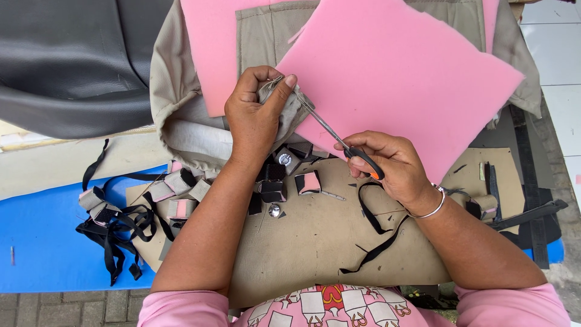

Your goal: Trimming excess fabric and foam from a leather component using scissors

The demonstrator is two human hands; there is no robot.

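Far left, black straps (115, 227) and small padded tabs (175, 184) lie on a blue mat (42, 242). The left hand (254, 118) is pinched shut on a fold of beige fabric (275, 91), held at centre above the cardboard (315, 242). The fabric looks soft, light and limp; best gripped close to the cut. The right hand (393, 166) is closed on orange-handled scissors (339, 140), blades at the fold. Pink foam (399, 79) lies beyond. No labels or packages are visible.

Left hand (254, 118) pinching a small grey cloth piece (270, 91), right hand (390, 165) holding scissors (330, 130) with the tips touching that piece, big pink foam sheet (399, 72) just behind, black straps (115, 227) far left on blue mat (42, 242).
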